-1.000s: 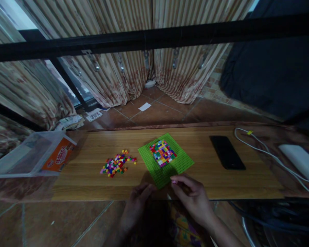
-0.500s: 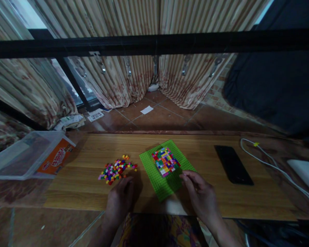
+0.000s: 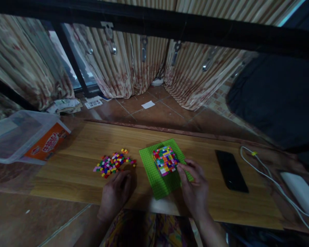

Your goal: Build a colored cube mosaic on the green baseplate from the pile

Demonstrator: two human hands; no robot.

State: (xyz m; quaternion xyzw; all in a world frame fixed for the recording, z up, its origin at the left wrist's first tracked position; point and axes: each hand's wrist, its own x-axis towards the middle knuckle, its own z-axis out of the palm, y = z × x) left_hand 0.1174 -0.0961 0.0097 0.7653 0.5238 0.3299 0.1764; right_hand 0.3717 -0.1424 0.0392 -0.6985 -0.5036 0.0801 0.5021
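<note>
A green studded baseplate (image 3: 150, 178) lies tilted on the wooden table. On it stands a squarish block of multicoloured toy bricks (image 3: 165, 160). My right hand (image 3: 194, 181) is over the plate's right side, thumb and forefinger brought together at the block's right edge. Whatever sits between those fingertips is too small to tell. To the left, loose small toy bricks (image 3: 110, 164) in many colours lie in a heap. My left hand (image 3: 116, 190) rests on the table just below that heap, its fingers curled in; what they hold, if anything, is hidden.
A clear plastic box (image 3: 28, 132) with an orange label stands at the table's left end. Right of the plate lies a black phone (image 3: 231, 171). Farther right are a white cable (image 3: 269, 173) and a white device (image 3: 300, 192). Beyond the table's far edge are floor tiles and curtains.
My right hand has moved up and slightly left, its fingertips now reaching the brick block's right edge. My left hand stays curled near the heap. The view has tipped down and rotated.
</note>
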